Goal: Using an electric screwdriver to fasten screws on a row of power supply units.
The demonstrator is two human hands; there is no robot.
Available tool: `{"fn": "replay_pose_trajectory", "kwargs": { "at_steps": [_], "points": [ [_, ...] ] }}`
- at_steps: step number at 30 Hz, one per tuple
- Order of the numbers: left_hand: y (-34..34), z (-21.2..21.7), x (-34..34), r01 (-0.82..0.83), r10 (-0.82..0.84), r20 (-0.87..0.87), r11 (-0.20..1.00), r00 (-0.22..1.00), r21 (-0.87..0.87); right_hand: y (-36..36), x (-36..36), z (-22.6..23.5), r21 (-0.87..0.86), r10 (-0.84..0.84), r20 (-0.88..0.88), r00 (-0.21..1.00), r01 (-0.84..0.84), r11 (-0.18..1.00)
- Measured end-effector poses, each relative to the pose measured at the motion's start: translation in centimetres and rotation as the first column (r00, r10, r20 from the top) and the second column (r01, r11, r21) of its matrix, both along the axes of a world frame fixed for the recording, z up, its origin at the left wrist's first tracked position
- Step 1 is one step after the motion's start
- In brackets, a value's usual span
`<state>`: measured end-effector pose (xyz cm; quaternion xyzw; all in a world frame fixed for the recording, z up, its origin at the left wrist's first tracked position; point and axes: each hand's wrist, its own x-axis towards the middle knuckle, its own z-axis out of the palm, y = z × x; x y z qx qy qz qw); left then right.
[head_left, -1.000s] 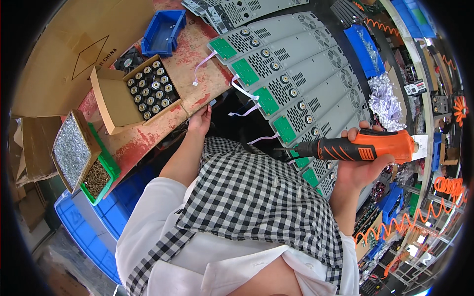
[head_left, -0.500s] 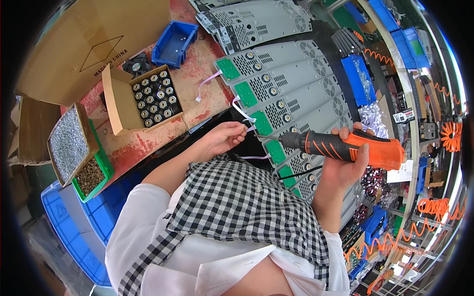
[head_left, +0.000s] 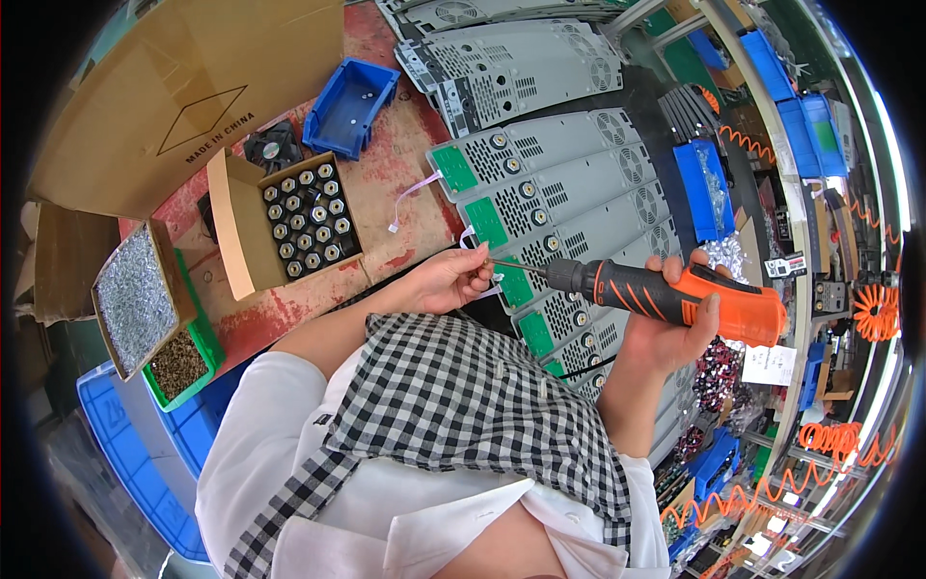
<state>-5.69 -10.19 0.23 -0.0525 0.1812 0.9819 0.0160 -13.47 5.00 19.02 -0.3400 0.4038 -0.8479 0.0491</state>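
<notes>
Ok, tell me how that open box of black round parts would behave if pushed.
The box would probably slide rather than tip: it sits low and wide on the table. Packed rows of parts suggest it is heavy for its size. Its raised cardboard flap would likely bend if pushed there.

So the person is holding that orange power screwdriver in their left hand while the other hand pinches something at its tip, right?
Not quite: the orange power screwdriver is in the right hand, not the left. It is the left hand that pinches at the bit's tip, over the row of grey metal panels. The head view shows this.
</notes>
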Motion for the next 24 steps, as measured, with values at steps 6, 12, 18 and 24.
{"fn": "replay_pose_trajectory", "kwargs": {
  "at_steps": [6,12,18,24],
  "points": [
    [-0.4,-0.6,-1.0,0.032,-0.032,0.033,0.999,0.999,0.009,-0.6,-0.7,-0.2,0.031,0.027,-0.031,0.999,-0.026,0.999],
    [-1.1,-0.6,-1.9,0.065,-0.065,0.090,0.998,0.994,-0.001,-1.9,-1.1,-0.2,0.070,0.044,-0.068,0.997,-0.039,0.997],
    [-1.1,-0.1,-1.6,0.113,-0.118,0.076,0.991,0.990,0.073,-2.3,-1.4,0.5,0.094,0.041,-0.055,0.998,-0.036,0.995],
    [-1.6,0.2,-1.6,0.122,-0.128,0.057,0.987,0.990,0.108,-2.8,-1.3,1.3,0.102,0.030,-0.024,0.999,-0.028,0.994]
  ]
}}
